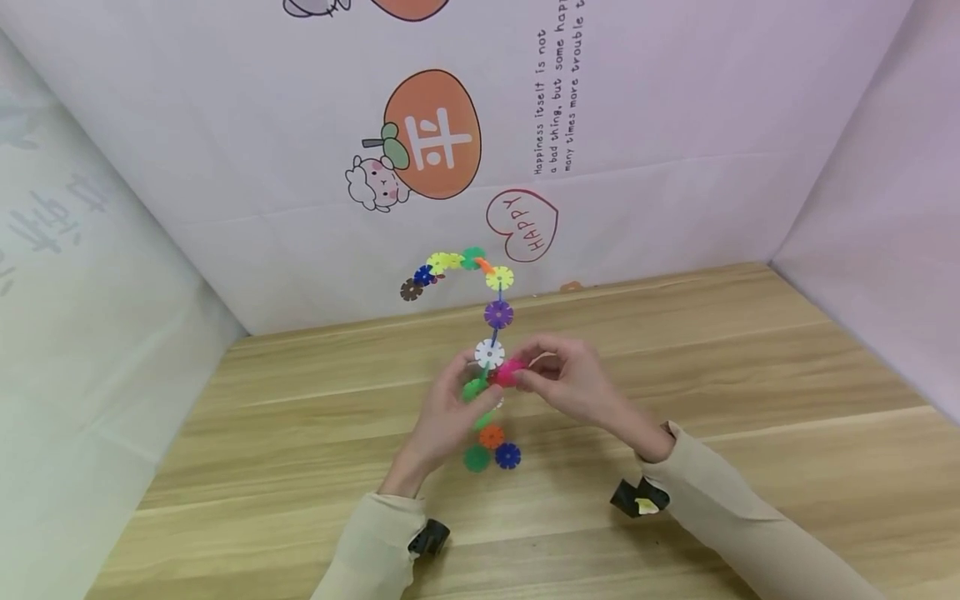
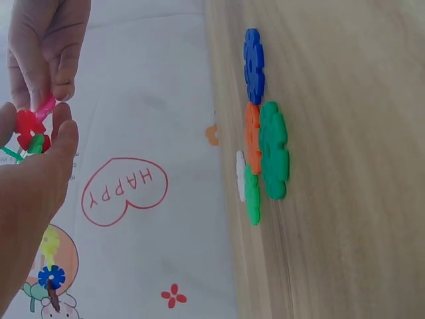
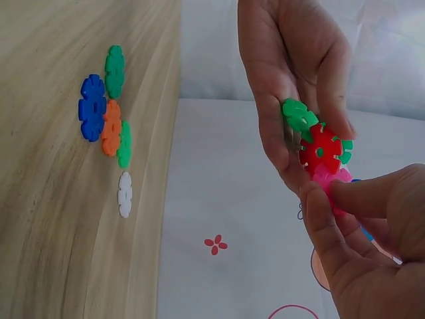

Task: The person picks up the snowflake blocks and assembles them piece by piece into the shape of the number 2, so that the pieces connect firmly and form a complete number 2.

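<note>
- Pinching a pink disc [image 1: 510, 372], the right hand [image 1: 570, 385] meets the left hand [image 1: 450, 412], which grips the chain [image 1: 495, 315].
- Loose discs [image 1: 492, 448] beneath both hands, unjoined.

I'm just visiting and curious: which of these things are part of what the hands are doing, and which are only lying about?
In use: left hand; right hand; pink disc; red disc; disc chain.

Lying about: loose discs on the wooden table; wall pictures.
</note>
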